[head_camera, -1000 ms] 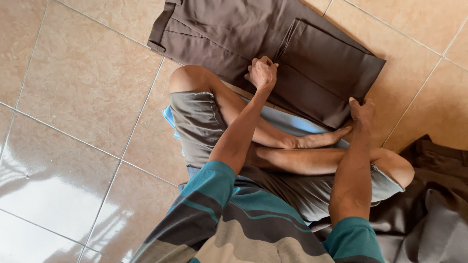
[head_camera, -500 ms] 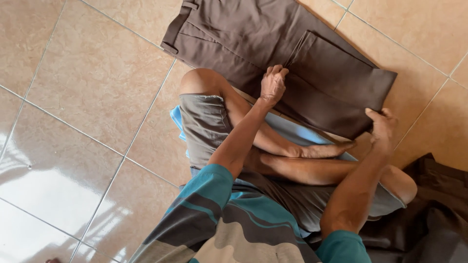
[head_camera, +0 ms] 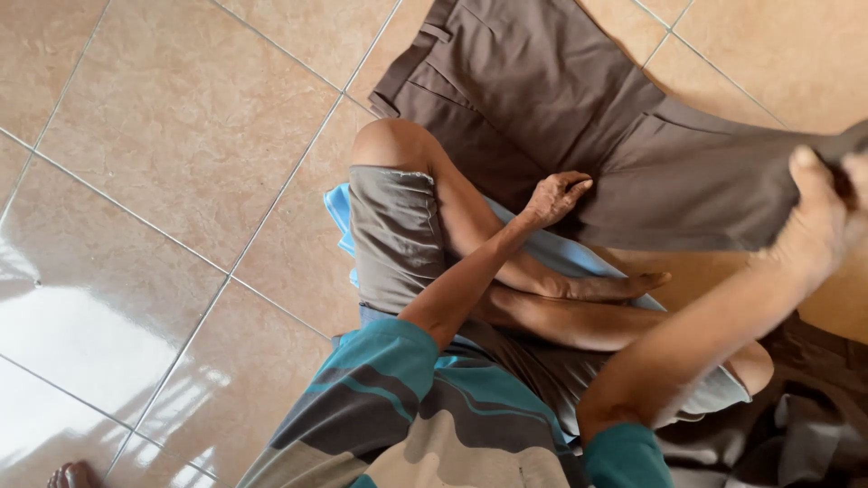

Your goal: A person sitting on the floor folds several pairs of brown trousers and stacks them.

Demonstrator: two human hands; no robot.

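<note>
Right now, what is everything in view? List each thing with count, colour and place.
Trousers: one, brown, spread on the floor ahead, one leg lifted at the right.
Cloth: one, light blue, under the seated person.
Clothes pile: dark brown-grey, bottom right; count unclear.
Floor tiles: many, glossy beige.
Toes: at the bottom-left edge; whose is unclear.
Left hand: pressing on the trousers.
Right hand: gripping the lifted trouser leg.

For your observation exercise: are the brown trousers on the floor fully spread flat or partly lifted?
Partly lifted: the right hand raises one end of the brown trousers while the left hand presses them down.
</note>
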